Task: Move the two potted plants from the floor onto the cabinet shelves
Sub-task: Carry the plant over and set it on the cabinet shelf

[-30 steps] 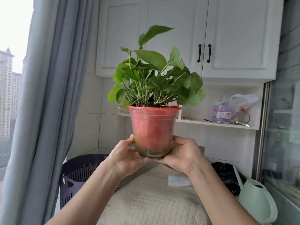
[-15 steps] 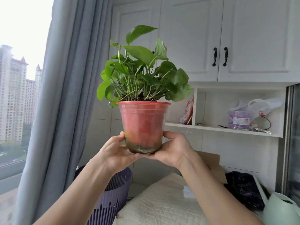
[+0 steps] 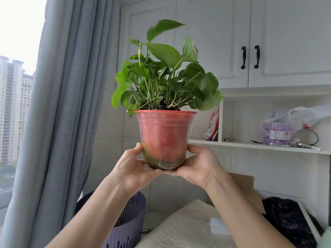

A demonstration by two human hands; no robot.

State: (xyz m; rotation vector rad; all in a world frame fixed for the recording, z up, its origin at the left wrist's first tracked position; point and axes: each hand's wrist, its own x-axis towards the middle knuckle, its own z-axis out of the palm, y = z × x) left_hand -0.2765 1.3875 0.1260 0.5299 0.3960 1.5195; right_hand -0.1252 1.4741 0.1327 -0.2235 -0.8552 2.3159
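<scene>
I hold a potted plant [image 3: 163,133] up in the air in front of the cabinet: a red pot in a clear outer cup, upright, with broad green leaves. My left hand [image 3: 133,169] cups its lower left side and my right hand [image 3: 198,167] cups its lower right side and base. The pot hangs level with the white cabinet shelf [image 3: 254,145], to the left of and in front of its left compartment. A second potted plant is not in view.
A red-and-white packet [image 3: 212,127] leans in the shelf's left compartment; a plastic bag with a purple jar [image 3: 279,133] sits in the right one. White cabinet doors [image 3: 250,42] hang above. A grey curtain [image 3: 68,104], purple basket [image 3: 125,224] and padded cover [image 3: 188,230] lie left and below.
The pot has stayed in both hands and sits slightly higher and nearer the shelf's left compartment. The view has shifted left, showing more window and curtain.
</scene>
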